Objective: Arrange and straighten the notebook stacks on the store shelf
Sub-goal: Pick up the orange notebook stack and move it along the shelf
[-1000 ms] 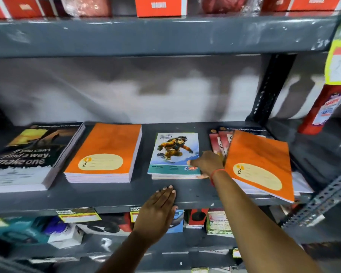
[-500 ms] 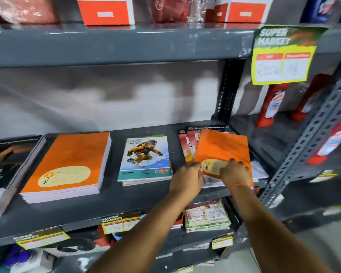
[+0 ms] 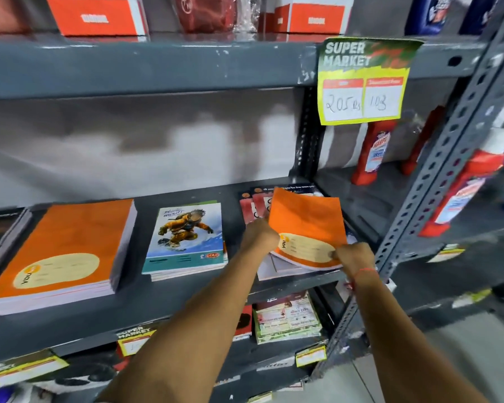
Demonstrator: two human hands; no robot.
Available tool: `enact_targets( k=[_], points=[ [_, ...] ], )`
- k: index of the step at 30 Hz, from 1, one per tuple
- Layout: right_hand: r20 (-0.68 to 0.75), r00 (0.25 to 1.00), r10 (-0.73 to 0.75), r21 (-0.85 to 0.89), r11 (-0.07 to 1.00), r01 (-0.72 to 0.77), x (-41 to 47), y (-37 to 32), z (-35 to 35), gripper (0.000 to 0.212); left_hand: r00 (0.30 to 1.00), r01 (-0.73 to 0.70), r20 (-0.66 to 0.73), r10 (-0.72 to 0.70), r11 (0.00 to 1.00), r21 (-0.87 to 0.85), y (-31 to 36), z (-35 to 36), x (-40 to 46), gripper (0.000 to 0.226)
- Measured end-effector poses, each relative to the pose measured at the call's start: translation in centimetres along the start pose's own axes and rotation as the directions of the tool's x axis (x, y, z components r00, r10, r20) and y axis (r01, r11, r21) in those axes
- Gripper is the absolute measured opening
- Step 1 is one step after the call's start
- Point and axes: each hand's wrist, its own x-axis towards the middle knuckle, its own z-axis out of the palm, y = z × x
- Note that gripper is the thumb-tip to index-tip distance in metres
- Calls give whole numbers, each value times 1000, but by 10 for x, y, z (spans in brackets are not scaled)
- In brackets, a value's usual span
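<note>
My left hand and right hand pinch the orange notebook, bowed above the messy right-hand stack on the shelf; tugging unevenly could crease its cover or drag loose books over the edge.

Both bare forearms reach forward and up, converging on the orange notebook. The left hand is curled at the notebook's near left edge, knuckles up, fingers tucked out of sight against it. The right hand pinches the notebook's near right corner, thumb on top of the cover. A thin red thread circles the right wrist just behind that hand
</note>
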Motion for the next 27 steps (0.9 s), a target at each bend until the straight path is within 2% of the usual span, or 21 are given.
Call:
enact_targets(
  k=[2, 4, 7, 9, 11, 13, 15, 18, 21, 23, 26, 27],
  points=[
    [-5, 1000, 15, 38, 999, -15, 0, -7, -3, 25, 1000, 5, -12, -6, 997, -80, 5, -9, -2, 28],
    [-3, 1000, 0, 63, 998, 0, -1, -18, -3, 16, 999, -25, -42, 20, 993, -118, 9, -22, -7, 26],
    [32, 996, -82, 95, 992, 78, -6, -41, 2, 19, 992, -76, -108, 60, 986, -150, 3, -51, -17, 15],
    [72, 986, -153, 121, 982, 144, -17, -62, 13, 14, 983, -97, -169, 69, 981, -167, -12, -76, -23, 26],
    [138, 965, -223, 131, 970, 205, -38, -85, 32, 21, 974, -101, -216, 61, 979, -178, -33, -109, -29, 28],
    [208, 928, -309, 168, 946, 277, -68, -105, 60, 10, 957, -102, -284, 50, 980, -170, -63, -144, -39, 20],
    [255, 887, -386, 181, 920, 349, -100, -122, 93, 8, 922, -108, -387, 37, 981, -164, -98, -177, -48, 11],
    [329, 826, -458, 121, 888, 444, -150, -145, 146, 15, 876, -61, -481, -27, 984, -166, -157, -222, -62, 8],
    [415, 769, -487, 78, 861, 503, -194, -161, 198, 16, 873, -3, -476, -106, 975, -223, -215, -261, -70, 18],
    [441, 748, -495, 36, 843, 537, -218, -164, 227, 10, 890, 53, -437, -132, 981, -189, -247, -280, -73, 5],
    [411, 777, -476, 54, 864, 500, -238, -160, 259, 9, 896, 95, -405, -184, 969, -230, -286, -292, -67, 32],
    [413, 789, -454, 33, 874, 485, -243, -157, 267, 9, 897, 102, -398, -194, 965, -241, -296, -292, -64, 32]
  ],
)
